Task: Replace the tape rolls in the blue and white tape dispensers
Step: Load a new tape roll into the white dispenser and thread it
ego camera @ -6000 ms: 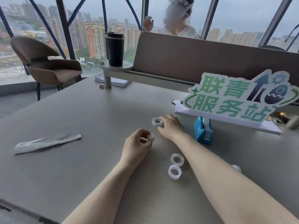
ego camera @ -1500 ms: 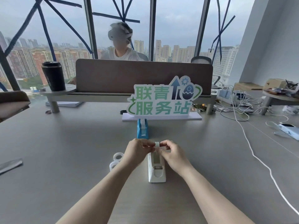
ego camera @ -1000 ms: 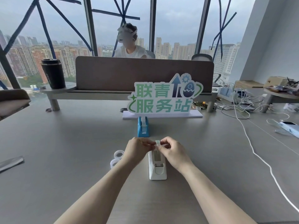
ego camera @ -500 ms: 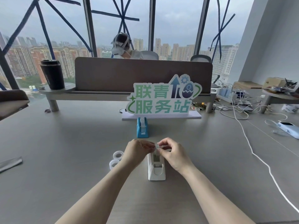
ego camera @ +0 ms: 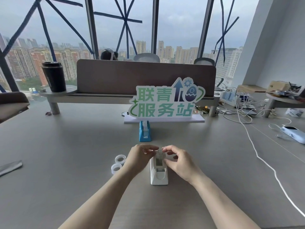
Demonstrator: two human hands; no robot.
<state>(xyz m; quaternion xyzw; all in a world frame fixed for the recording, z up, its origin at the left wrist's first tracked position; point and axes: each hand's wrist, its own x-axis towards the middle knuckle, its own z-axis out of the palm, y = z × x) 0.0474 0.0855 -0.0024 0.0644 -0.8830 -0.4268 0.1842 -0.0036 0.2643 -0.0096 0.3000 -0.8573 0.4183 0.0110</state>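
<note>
The white tape dispenser (ego camera: 159, 174) stands on the grey table in front of me. A small tape roll (ego camera: 159, 153) sits at its far end, pinched from both sides by my left hand (ego camera: 140, 158) and my right hand (ego camera: 177, 160). The roll is low, at the dispenser's slot; my fingers hide most of it. The blue tape dispenser (ego camera: 144, 131) stands farther back with a roll in it, apart from my hands. Two empty-looking white tape rings (ego camera: 118, 163) lie to the left of my left wrist.
A green and white sign (ego camera: 166, 100) stands behind the blue dispenser. A black cup (ego camera: 53, 77) is on a shelf at back left. White cables (ego camera: 257, 156) and a light blue device (ego camera: 293, 131) lie to the right. A silver wrapper (ego camera: 9, 167) lies at far left.
Since six seconds ago my view has turned to the white dispenser. In the last second both hands have lowered the roll a little onto the dispenser's far end.
</note>
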